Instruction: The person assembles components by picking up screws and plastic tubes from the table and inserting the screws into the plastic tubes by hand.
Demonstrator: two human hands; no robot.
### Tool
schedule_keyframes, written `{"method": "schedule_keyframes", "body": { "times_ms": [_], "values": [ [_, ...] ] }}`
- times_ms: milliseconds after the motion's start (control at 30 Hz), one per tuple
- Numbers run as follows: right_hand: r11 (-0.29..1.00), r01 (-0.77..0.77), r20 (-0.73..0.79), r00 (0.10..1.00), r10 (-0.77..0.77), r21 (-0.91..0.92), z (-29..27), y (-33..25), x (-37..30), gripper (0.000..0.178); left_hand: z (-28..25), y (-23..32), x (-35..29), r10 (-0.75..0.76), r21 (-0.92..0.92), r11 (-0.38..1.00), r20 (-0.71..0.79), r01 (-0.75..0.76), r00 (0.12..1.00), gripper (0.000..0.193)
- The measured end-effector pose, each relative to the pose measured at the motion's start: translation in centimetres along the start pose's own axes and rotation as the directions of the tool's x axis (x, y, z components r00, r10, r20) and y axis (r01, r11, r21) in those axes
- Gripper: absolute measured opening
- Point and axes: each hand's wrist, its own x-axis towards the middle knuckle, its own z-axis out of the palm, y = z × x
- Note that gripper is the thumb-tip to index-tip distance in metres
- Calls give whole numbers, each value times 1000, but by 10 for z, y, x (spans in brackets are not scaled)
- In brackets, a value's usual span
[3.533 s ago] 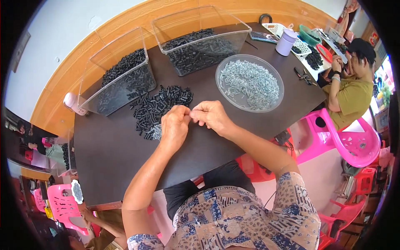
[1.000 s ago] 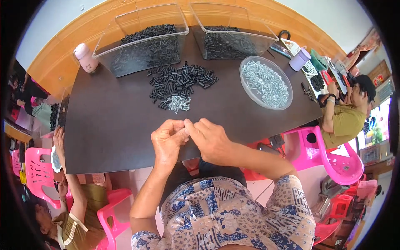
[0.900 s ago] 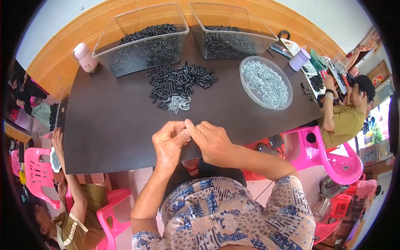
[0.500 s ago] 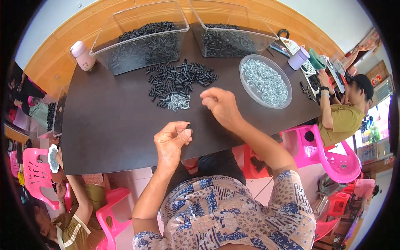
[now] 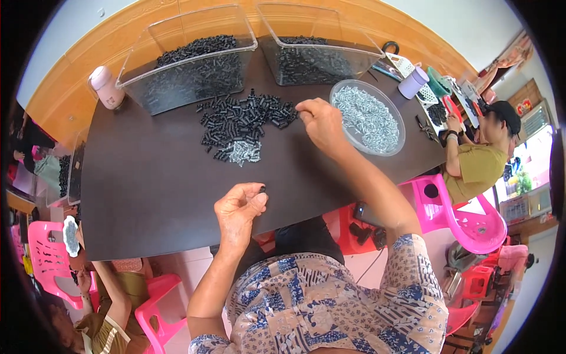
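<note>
Pinched between thumb and forefinger of my left hand [image 5: 237, 209] is a small black cylindrical part [image 5: 262, 189], held above the table's near edge. My right hand [image 5: 323, 124] reaches over the table to the right edge of a loose pile of black cylindrical parts [image 5: 244, 118]. Its thumb and forefinger come together beside the outermost pieces; whether something is between them is hidden. A little heap of small silvery pieces [image 5: 245, 152], like springs or screws, lies against the pile's near side. Many similar silvery pieces [image 5: 368, 118] fill a round clear tray [image 5: 401, 138] to the right.
Two clear bins [image 5: 188, 68] [image 5: 321, 53] of black parts stand along the far side. A pink bottle [image 5: 106, 88] is at the left, a purple cup [image 5: 413, 82] at the right. One person [image 5: 480, 159] works at the right, another [image 5: 109, 315] sits at the left.
My right hand has moved forward to the right edge of the black pile. The left hand keeps its pinch on the black part. The whole view has shifted slightly.
</note>
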Motion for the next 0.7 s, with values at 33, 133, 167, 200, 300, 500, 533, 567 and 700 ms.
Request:
{"method": "schedule_keyframes", "body": {
  "times_ms": [33, 133, 167, 200, 300, 500, 533, 567, 700],
  "values": [
    [1000, 14, 4, 1000, -14, 9, 4, 3, 2, 12, 1, -1, 2, -4, -1, 1000, 10, 4, 1000, 17],
    [993, 59, 44, 998, -54, -107, 13, 7, 9, 11, 2, -3, 4, -10, 7, 1000, 3, 10, 1000, 17],
    [991, 55, 55, 997, -49, -121, 16, 8, 12, 11, 2, -2, 3, -2, 0, 1000, -4, 2, 1000, 16],
    [991, 51, 53, 998, -45, -121, 18, 11, 16, 11, 2, -2, 2, 5, -7, 1000, -11, -6, 1000, 16],
    [992, 62, 112, 993, -49, -114, 22, 15, 25, 12, 3, -3, 2, -3, -14, 1000, -9, 3, 1000, 16],
    [994, 84, 206, 976, -67, -74, 19, 23, 29, 15, 1, -4, 5, 12, -33, 999, -6, -12, 1000, 16],
    [991, 61, 218, 975, -34, -116, 16, 26, 27, 15, 1, -5, 5, 11, -35, 999, -5, -11, 1000, 16],
    [987, 38, 228, 974, -1, -157, 14, 28, 23, 14, 1, -5, 5, 8, -29, 1000, -5, -8, 1000, 16],
    [988, 55, 211, 977, -23, -147, 12, 19, 9, 13, 0, -6, 3, 15, -10, 1000, -5, -15, 1000, 16]
  ]
}}
